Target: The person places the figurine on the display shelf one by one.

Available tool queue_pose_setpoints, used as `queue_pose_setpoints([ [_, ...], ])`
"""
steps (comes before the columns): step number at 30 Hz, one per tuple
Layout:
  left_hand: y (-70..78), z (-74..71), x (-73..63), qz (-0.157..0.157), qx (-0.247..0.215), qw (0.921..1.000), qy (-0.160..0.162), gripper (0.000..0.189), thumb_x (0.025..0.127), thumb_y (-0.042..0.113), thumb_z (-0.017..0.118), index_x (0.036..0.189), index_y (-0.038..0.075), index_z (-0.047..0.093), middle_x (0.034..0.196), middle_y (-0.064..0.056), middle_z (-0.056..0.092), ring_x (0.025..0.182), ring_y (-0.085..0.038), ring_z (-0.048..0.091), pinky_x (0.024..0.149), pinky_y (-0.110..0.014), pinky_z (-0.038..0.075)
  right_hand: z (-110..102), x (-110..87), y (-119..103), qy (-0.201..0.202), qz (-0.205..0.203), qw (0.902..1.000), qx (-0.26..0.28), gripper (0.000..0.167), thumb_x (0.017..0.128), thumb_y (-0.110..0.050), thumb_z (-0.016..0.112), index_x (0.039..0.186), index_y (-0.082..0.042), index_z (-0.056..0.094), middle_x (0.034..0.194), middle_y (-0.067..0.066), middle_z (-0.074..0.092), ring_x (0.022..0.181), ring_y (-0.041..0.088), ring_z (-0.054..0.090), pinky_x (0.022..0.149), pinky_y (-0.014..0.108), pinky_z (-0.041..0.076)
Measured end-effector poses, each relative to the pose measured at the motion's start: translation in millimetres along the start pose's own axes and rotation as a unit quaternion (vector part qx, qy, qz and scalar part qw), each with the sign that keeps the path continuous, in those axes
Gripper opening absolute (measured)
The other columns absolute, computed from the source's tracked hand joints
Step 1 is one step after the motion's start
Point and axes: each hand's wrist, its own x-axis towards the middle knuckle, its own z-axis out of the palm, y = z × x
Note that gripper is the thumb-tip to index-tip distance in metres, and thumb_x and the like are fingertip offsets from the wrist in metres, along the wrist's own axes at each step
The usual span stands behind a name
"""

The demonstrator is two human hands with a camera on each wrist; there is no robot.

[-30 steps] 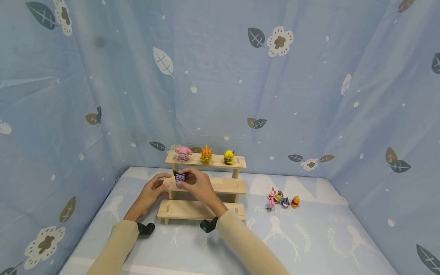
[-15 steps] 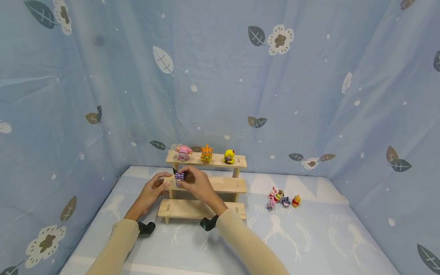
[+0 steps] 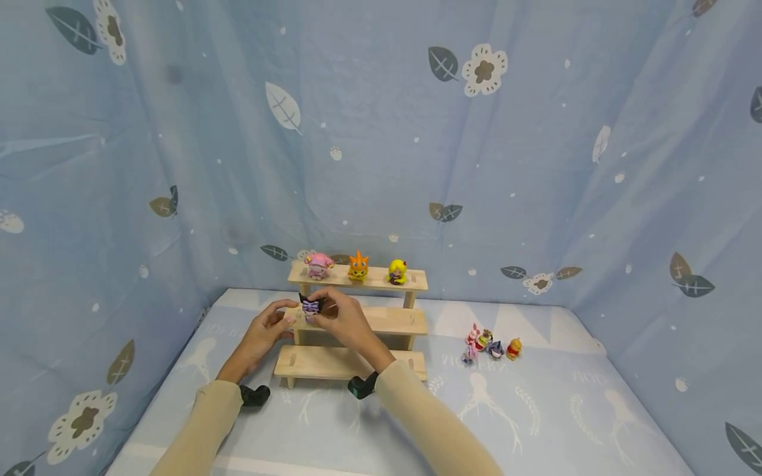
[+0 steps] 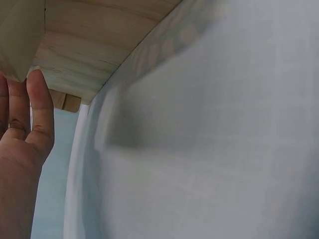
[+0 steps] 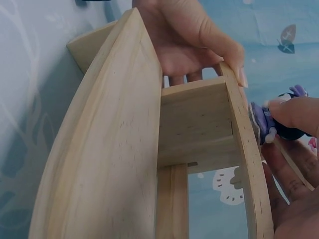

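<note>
The right hand [image 3: 348, 324] pinches a small black-and-purple figurine [image 3: 311, 308] over the left end of the three-step wooden display shelf's middle board [image 3: 395, 320]. In the right wrist view, the thumb presses the figurine [image 5: 264, 119] from one side, and its base is against or very close to the board. The left hand [image 3: 262, 336] grips the left end of that middle board. Its thumb lies along the board's edge, and its fingers [image 4: 42, 102] reach under the wood in the left wrist view.
On the top board stand a pink figurine [image 3: 319, 266], an orange one [image 3: 358, 267] and a yellow-haired one [image 3: 397, 271]. Several more figurines cluster on the cloth to the right, among them a grey-blue one [image 3: 495, 350] and a red-and-yellow bear [image 3: 514, 348]. The lowest board [image 3: 339, 362] faces the person.
Both hands stay nearly in place. The figurine tilts slightly in the right hand's fingers, over the same end of the middle board.
</note>
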Motion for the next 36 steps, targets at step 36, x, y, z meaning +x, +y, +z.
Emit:
queue_pose_setpoints([
  [36, -0.7, 1.0, 0.0, -0.007, 0.026, 0.9996, 0.008, 0.05, 0.104, 0.036, 0.064, 0.147, 0.015, 0.05, 0.126, -0.015, 0.055, 0.103, -0.025, 0.062, 0.093, -0.053, 0.055, -127, -79.1, 25, 0.133, 0.0, 0.9906, -0.03, 0.039, 0.094, -0.008, 0.077, 0.13, -0.011, 0.064, 0.121, 0.006, 0.068, 0.107, 0.035, 0.066, 0.089, 0.048, 0.057],
])
